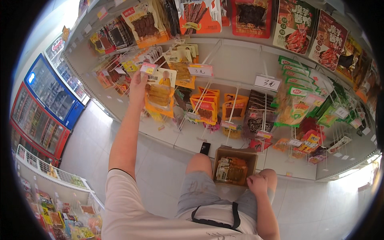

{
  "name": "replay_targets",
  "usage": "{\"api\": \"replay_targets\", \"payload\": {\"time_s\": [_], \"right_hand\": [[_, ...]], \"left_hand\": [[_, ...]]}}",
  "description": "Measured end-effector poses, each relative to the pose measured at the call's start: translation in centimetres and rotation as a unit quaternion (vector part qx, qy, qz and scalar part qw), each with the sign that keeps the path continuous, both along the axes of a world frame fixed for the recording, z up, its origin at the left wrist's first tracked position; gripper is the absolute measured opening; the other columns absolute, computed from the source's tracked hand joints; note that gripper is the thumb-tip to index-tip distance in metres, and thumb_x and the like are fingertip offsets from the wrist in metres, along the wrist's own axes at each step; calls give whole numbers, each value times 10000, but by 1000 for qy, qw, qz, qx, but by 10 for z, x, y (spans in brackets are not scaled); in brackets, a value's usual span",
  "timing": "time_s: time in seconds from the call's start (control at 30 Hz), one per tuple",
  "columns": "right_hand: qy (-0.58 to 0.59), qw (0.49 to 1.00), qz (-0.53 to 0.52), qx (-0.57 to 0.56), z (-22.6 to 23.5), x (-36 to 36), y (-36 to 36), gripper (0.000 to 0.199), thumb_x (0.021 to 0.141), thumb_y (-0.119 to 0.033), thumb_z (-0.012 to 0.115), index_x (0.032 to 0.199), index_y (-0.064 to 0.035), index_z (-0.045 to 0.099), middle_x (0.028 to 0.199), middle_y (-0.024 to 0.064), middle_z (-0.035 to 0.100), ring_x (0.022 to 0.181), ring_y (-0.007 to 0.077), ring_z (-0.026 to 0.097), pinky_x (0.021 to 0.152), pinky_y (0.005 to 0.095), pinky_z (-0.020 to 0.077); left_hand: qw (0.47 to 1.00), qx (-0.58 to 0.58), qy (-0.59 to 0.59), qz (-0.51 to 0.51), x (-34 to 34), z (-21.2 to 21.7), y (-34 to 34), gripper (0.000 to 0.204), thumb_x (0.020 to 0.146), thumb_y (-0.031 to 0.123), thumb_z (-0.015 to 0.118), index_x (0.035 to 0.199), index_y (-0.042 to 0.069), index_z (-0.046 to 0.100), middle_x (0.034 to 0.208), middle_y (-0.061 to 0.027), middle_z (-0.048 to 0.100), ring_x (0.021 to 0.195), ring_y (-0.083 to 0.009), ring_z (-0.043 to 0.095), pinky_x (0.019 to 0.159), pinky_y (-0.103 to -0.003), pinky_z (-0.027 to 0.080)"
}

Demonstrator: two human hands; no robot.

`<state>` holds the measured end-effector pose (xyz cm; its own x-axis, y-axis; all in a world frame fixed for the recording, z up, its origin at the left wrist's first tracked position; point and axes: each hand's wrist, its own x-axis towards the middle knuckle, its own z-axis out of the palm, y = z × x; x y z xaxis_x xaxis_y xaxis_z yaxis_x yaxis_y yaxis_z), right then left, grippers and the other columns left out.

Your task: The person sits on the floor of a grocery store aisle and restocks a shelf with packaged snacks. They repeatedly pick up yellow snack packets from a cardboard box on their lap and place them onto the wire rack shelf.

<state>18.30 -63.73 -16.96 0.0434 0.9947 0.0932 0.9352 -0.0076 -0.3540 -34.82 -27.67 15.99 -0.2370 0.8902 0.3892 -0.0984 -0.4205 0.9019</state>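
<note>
My left hand [138, 86] is raised to the shelf on the left, its fingers closed at the upper left edge of a snack packet [160, 93]. The packet is white on top and orange below, with a clear window showing brown pieces inside. It hangs upright beside a pink-edged price tag [149, 68] at a hook's end; whether the hook passes through it I cannot tell. Low between my knees stands an open cardboard box [251, 157] with similar packets [232, 170] inside. My right hand [257, 184] rests by my right knee, fingers curled at the box's near right corner.
Hooks in front of me carry orange packets [206, 106], dark packets [256, 116] and green packets [295, 100]. A black phone [205, 148] lies on the bottom ledge left of the box. Drink fridges [54, 92] and a wire-edged snack bin [52, 172] stand at the left.
</note>
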Motion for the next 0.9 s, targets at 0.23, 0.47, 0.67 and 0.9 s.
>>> {"api": "replay_targets", "payload": {"time_s": [0.23, 0.47, 0.67, 0.9], "right_hand": [[-7, 1000, -9, -14, 5, -2, 0, 195, 982, -333, 727, 986, -184, 854, 1009, 59, 785, 982, 303, 728, 977, 483, 444], [1, 1000, -12, -17, 1, 0, 1, 182, 967, -332, 737, 987, -194, 854, 1019, 47, 791, 1003, 291, 736, 982, 486, 451], [-3, 999, -12, -31, 4, -1, 2, 181, 970, -329, 733, 1000, -196, 853, 1031, 44, 793, 1004, 286, 735, 980, 491, 444], [6, 1000, -16, -19, 1, 2, 0, 185, 976, -333, 732, 1006, -194, 850, 1035, 47, 796, 1002, 287, 738, 984, 495, 439]], "left_hand": [[999, 8, -28, 32, 4, -3, 13, 356, 1122, 131, 676, 1452, 12, 611, 1345, -61, 708, 1194, -146, 666, 1036, -329, 523], [996, -13, -39, 75, -8, -14, 31, 341, 1119, 163, 692, 1408, 10, 598, 1291, -74, 718, 1126, -168, 690, 951, -345, 561], [995, -49, -68, 51, 1, -11, 31, 431, 1137, 156, 652, 1541, 42, 553, 1432, -79, 667, 1115, -167, 686, 950, -347, 559], [995, -16, -51, 90, 30, -4, 19, 531, 1149, 116, 604, 1664, 65, 486, 1532, -74, 621, 1055, -144, 667, 943, -318, 538]]}}
